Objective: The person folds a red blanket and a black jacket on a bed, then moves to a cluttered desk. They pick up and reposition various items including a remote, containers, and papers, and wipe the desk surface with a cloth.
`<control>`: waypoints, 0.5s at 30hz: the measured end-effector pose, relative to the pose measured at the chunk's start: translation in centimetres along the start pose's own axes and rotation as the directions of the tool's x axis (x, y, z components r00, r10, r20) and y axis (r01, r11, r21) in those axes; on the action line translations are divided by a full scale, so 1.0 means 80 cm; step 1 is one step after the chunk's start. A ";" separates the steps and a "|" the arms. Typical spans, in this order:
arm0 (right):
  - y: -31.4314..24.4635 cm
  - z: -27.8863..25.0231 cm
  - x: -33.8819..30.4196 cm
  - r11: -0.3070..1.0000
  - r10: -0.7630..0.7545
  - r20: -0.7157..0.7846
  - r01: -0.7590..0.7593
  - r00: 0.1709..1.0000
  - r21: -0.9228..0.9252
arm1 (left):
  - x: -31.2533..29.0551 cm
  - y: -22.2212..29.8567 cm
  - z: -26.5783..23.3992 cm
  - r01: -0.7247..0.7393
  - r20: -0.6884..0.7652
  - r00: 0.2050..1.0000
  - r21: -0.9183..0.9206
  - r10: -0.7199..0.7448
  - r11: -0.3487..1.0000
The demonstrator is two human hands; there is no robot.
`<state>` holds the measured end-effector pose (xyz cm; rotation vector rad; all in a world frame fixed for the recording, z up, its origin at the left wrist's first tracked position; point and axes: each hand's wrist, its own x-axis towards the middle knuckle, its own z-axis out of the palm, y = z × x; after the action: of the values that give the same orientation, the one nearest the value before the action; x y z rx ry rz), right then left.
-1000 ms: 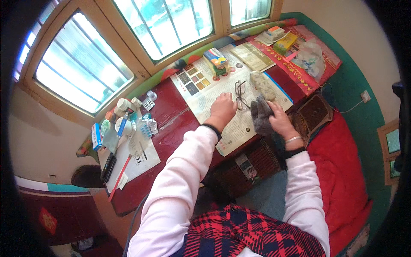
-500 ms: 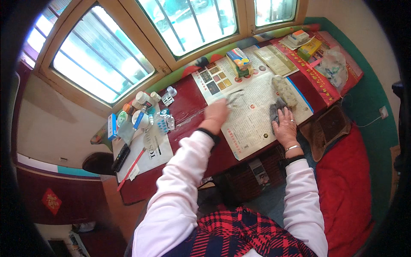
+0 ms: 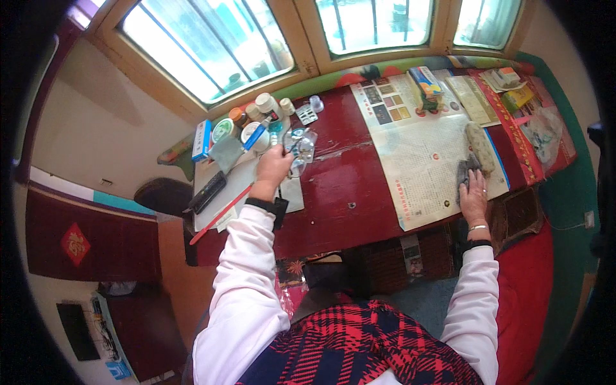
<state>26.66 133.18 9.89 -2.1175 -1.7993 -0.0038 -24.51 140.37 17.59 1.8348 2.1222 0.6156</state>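
My left hand (image 3: 274, 165) is closed on a pair of eyeglasses (image 3: 298, 168), held over the left part of the dark red table, beside blister packs of pills (image 3: 307, 146). The lenses stick out to the right of my fingers; the part inside the grip is hidden. On the right, my right hand (image 3: 475, 196) lies with its fingers stretched over a crumpled grey cloth (image 3: 467, 170) on the printed newspaper sheet (image 3: 420, 183). Touching or close to that cloth is a long, mottled beige, rounded object (image 3: 476, 146), whose kind I cannot make out.
Pill bottles and jars (image 3: 266, 106) crowd the back left, with a blue-white box (image 3: 201, 140), a black case (image 3: 210, 192) and a red stick (image 3: 221, 214). Another small box (image 3: 425, 82) stands on the newspaper. A plastic bag (image 3: 544, 131) lies on red paper at far right.
My left hand has carried the eyeglasses leftward from above the newspaper to the pill packs. My right hand stays on the grey cloth. The view has shifted toward the left.
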 end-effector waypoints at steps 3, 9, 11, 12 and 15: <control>0.012 0.009 0.002 0.999 -0.018 -0.032 0.019 0.999 0.045 | -0.016 -0.052 -0.036 0.062 0.042 0.997 -0.072 -0.059 0.996; 0.001 -0.004 0.000 0.991 0.035 -0.052 -0.028 0.998 0.131 | -0.041 -0.101 -0.040 0.208 0.100 0.974 -0.040 -0.203 0.977; -0.013 -0.021 0.001 0.995 0.080 -0.003 -0.080 0.997 -0.053 | -0.047 -0.103 -0.032 0.139 0.082 0.987 0.017 -0.139 0.990; -0.020 -0.032 0.001 0.977 0.094 0.019 -0.088 0.995 -0.195 | -0.049 -0.102 -0.030 0.126 0.073 0.988 0.090 -0.133 0.988; -0.036 -0.059 0.005 0.940 0.216 0.153 -0.163 0.964 -0.301 | -0.052 -0.094 -0.028 0.029 0.082 0.996 0.198 -0.046 0.980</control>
<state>25.08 132.65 15.20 -2.5675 -1.7749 -0.0201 -31.38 135.12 15.60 1.8788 2.2235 0.3208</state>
